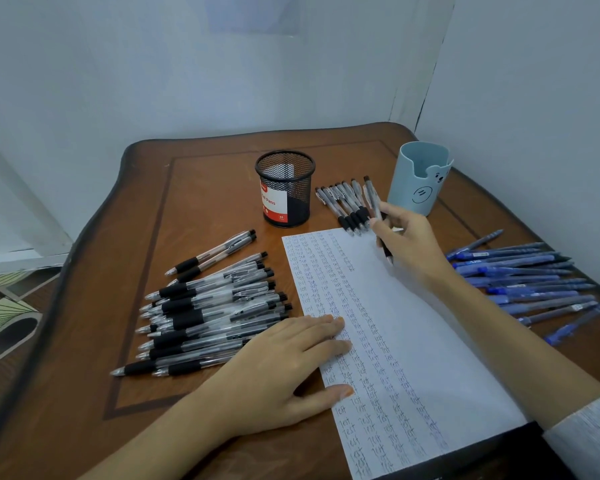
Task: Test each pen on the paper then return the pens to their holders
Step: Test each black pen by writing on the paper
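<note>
The brown wooden bench (pixel 205 188) bore a written-on paper sheet (pixel 413 341), a black mesh holder (pixel 285 188), a pale blue holder (pixel 418 178), a black pen pile (pixel 208 313), a small pen row (pixel 347 206) and blue pens (pixel 527 282).

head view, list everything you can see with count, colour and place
table: one, brown wood, under everything
paper: one, white, covered in written words, centre
mesh cup: one, black, back centre
bear cup: one, pale blue, back right
black pens: large pile, clear with black grips, left of paper
small pen row: several, black grips, between cups
blue pens: many, right of paper
left hand: flat on paper edge
right hand: holding one pen over paper
</note>
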`<state>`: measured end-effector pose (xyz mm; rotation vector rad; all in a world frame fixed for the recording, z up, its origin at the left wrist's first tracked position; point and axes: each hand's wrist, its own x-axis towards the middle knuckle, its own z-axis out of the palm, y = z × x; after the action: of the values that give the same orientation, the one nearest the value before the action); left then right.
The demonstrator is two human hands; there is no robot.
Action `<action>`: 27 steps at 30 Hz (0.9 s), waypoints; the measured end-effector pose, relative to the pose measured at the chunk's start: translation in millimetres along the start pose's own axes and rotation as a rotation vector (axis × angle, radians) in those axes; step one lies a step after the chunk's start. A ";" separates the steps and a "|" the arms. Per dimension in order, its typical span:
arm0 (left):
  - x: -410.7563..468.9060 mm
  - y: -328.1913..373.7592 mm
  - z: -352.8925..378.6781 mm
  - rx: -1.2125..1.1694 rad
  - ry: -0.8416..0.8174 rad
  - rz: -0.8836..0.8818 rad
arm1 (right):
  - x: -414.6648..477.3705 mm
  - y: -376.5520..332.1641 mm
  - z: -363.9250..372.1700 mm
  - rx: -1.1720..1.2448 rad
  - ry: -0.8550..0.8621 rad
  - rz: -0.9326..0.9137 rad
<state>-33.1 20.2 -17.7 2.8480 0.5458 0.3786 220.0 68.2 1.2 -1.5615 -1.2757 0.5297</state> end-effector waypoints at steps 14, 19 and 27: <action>-0.9 -2.5 0.3 0.039 -0.003 0.013 | 85.5 4.5 14.5 -0.440 -0.023 -0.070; -0.7 -3.1 0.1 0.051 0.006 0.024 | 89.7 12.0 17.7 -0.486 -0.049 -0.044; -1.1 -4.1 3.0 0.049 0.029 0.042 | 68.9 2.6 12.6 -0.847 0.105 -0.132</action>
<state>-34.6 23.1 -21.8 2.9093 0.5079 0.4198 234.7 136.1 11.1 -2.1196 -1.6089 -0.2270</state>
